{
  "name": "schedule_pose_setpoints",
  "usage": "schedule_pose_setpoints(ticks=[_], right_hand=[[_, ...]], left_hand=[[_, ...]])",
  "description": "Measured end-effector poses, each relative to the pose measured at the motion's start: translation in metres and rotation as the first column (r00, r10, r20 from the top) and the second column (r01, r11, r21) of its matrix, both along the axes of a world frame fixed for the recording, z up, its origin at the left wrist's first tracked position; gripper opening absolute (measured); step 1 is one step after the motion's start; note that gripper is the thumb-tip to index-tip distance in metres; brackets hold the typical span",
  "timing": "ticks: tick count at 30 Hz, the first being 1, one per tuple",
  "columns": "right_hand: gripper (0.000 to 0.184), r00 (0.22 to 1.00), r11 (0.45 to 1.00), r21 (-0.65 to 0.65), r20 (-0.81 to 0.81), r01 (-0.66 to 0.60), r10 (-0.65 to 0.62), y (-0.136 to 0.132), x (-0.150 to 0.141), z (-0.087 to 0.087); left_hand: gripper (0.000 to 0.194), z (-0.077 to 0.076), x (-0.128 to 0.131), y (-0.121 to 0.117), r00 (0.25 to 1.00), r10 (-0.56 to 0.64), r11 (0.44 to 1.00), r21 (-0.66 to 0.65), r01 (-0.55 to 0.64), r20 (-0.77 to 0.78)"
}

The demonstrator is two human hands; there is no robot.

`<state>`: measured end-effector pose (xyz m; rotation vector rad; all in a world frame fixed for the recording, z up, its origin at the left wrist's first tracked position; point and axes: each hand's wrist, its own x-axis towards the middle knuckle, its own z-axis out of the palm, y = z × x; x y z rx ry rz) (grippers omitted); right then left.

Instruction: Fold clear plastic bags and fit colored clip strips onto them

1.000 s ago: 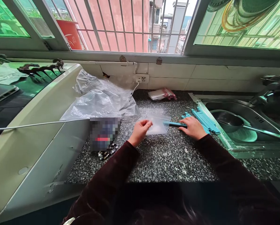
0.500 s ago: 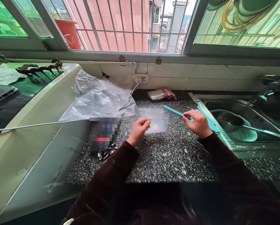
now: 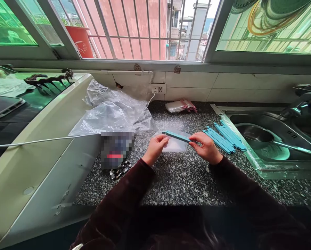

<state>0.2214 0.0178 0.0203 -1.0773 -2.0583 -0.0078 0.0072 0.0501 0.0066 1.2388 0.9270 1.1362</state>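
Observation:
A small clear plastic bag is pinched at its left edge by my left hand, fingers closed on it. Between the closed thumb and fingers of my right hand is the right end of a slim blue bag clip. The clip lies across the upper part of the bag, its far end close to my left fingertips. Whether it is inside the bag or over it, I cannot tell. Right of my right hand, several more blue clips are spread in a loose pile on the speckled counter.
A stack of clear bags with pink edges is by the wall. To the left sit a large crumpled plastic sheet, a blurred-out object and a white cable. On the right is a metal sink with a pan.
My right hand lifted a blue clip from beside the pile, then carried it left onto the bag. My left hand has kept its pinch on the bag.

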Motion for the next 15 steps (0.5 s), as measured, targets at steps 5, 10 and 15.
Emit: schedule_pose_setpoints(ticks=[5, 10, 15], right_hand=[[0.009, 1.0, 0.999, -0.04, -0.026, -0.019, 0.018, 0.0, 0.0, -0.006], [0.01, 0.996, 0.992, -0.12, -0.079, -0.043, 0.034, 0.0, 0.004, -0.011], [0.01, 0.989, 0.985, -0.157, -0.139, -0.064, 0.042, 0.0, 0.005, -0.014]], left_hand=[[0.025, 0.0, 0.001, 0.0, 1.0, -0.001, 1.0, -0.002, 0.001, 0.007], [0.018, -0.001, 0.002, 0.0, 1.0, -0.002, 0.999, -0.033, 0.002, 0.016], [0.015, 0.0, 0.002, -0.001, 1.0, -0.016, 0.997, -0.074, 0.017, 0.019]])
